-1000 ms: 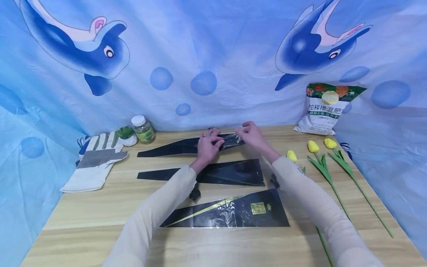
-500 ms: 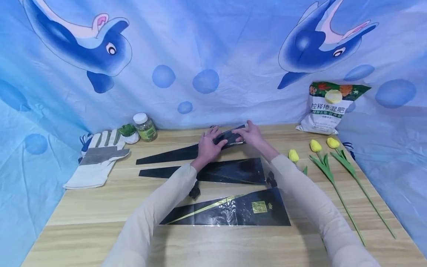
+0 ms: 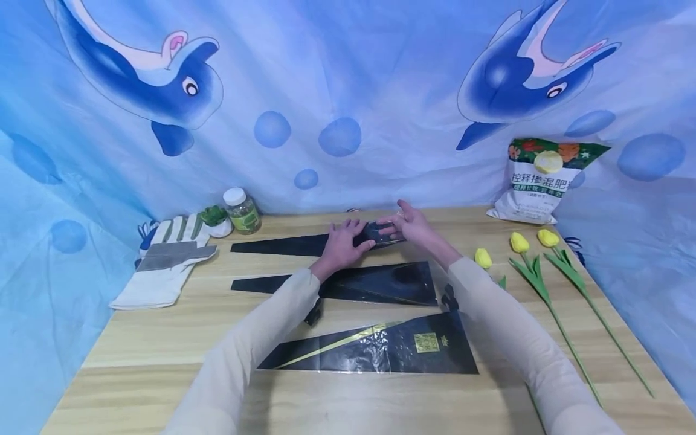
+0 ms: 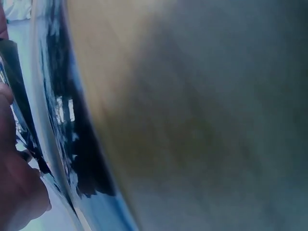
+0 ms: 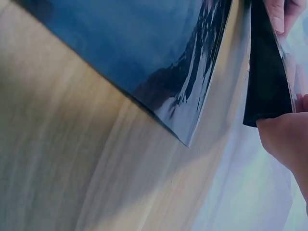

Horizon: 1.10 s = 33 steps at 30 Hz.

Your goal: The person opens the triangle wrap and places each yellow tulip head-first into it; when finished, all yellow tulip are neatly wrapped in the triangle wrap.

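Observation:
Three tapered black flower sleeves lie one behind another on the table. My left hand [image 3: 345, 244] grips the far flower sleeve [image 3: 283, 244] near its middle, with the thumb on the near side. In the left wrist view part of that hand [image 4: 19, 178] shows at the left edge. At the sleeve's wide end is my right hand [image 3: 410, 228], its fingers extended and spread against the clear film. The right wrist view shows the hand touching the raised dark panel [image 5: 269, 72]. Nearer lie the middle flower sleeve [image 3: 380, 284] and the gold-marked near flower sleeve [image 3: 348, 356].
To the left are white-grey work gloves [image 3: 165, 260], a small potted plant [image 3: 217, 223] and a lidded jar [image 3: 243, 212]. A fertilizer bag [image 3: 535, 181] stands at the back right. Yellow artificial tulips [image 3: 535, 278] lie along the right side. A blue curtain [image 3: 348, 90] hangs behind.
My right fingers have gone from pinching at the wide end to spreading there. The far flower sleeve was tilted half a second ago and now lies more level. The left hand stays on it.

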Each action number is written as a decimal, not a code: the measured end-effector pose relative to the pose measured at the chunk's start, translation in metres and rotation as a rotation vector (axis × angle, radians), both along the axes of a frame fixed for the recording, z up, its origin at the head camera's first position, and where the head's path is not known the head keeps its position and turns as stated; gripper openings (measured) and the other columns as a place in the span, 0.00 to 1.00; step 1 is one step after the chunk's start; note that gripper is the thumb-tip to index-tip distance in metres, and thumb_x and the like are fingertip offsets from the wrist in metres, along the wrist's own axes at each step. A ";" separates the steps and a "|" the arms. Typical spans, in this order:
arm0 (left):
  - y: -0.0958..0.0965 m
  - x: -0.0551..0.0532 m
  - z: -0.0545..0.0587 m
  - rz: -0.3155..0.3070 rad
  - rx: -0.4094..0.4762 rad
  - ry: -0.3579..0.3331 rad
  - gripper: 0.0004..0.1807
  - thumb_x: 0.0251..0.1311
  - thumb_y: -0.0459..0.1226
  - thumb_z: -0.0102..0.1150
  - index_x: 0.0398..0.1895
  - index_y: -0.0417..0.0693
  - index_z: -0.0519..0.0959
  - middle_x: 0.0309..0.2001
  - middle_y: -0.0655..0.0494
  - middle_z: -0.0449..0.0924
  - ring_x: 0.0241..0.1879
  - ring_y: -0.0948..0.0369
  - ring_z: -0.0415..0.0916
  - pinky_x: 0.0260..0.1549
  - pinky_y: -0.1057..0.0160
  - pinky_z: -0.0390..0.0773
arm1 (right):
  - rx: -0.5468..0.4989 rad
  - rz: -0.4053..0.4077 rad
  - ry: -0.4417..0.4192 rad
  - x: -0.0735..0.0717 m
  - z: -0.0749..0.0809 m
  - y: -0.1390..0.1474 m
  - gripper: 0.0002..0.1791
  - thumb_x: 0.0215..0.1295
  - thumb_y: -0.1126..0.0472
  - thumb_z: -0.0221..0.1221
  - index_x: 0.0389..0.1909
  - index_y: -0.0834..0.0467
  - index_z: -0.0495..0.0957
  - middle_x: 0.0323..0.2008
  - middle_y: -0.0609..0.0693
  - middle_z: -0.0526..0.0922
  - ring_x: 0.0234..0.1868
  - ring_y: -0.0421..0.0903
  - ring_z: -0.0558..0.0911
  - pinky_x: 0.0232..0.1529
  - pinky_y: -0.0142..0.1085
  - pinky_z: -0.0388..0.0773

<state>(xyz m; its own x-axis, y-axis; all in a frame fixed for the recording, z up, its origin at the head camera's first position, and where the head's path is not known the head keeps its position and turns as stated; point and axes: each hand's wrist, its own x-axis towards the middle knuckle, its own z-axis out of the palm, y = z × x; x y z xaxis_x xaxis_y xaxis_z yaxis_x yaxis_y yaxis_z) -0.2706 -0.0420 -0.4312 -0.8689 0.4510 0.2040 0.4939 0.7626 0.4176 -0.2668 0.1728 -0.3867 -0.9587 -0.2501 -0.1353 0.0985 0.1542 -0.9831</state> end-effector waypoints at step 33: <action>0.010 -0.005 -0.004 0.194 0.279 -0.113 0.17 0.69 0.42 0.61 0.58 0.47 0.81 0.64 0.43 0.73 0.70 0.43 0.61 0.68 0.47 0.60 | 0.651 -0.045 0.090 0.114 0.058 0.163 0.21 0.74 0.58 0.55 0.55 0.73 0.73 0.38 0.63 0.83 0.37 0.57 0.83 0.31 0.45 0.83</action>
<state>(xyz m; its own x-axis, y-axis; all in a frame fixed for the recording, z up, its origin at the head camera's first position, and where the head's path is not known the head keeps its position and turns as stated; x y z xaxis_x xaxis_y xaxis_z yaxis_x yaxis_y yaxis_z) -0.2759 -0.0320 -0.4349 -0.9569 0.2161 0.1938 0.2900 0.6867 0.6666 -0.1528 0.3361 -0.3288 -0.9809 -0.1034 -0.1646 0.0409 0.7176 -0.6952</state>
